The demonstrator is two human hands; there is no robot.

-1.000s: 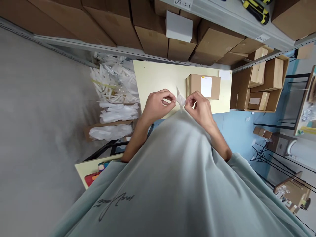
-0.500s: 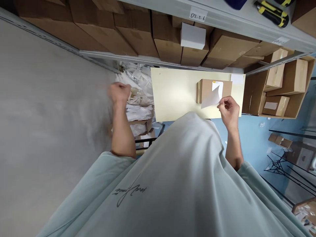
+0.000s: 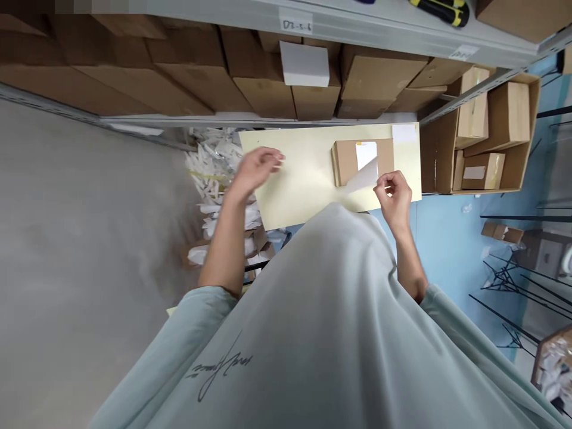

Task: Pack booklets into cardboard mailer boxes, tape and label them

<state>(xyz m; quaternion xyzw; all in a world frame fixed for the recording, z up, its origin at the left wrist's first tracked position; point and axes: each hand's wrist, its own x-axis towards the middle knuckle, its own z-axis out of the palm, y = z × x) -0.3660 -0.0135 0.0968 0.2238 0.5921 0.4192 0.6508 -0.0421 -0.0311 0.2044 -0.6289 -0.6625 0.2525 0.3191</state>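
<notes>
My right hand point(image 3: 394, 199) pinches the corner of a white paper label sheet point(image 3: 365, 177). The sheet is bent, and its flap hangs over the front edge of a small closed cardboard box point(image 3: 346, 159). On the box's top lies a white label point(image 3: 365, 154) with an orange mark; the flap partly covers it. The box rests on a pale yellow tabletop point(image 3: 308, 173). My left hand point(image 3: 257, 170) hovers over the table's left end, fingers loosely bent and apart, slightly blurred, with nothing visible in them.
A metal shelf point(image 3: 384, 42) with several cardboard boxes point(image 3: 313, 102) runs above the table's far side. Left of the table is a heap of white scraps point(image 3: 208, 161). At the right, a large open carton point(image 3: 440, 161) holds smaller boxes. Another white paper point(image 3: 404, 132) lies at the far right corner.
My left hand has moved right, from over the scrap heap to above the table, its fist loosening. My right hand still grips the sheet. The camera view has shifted.
</notes>
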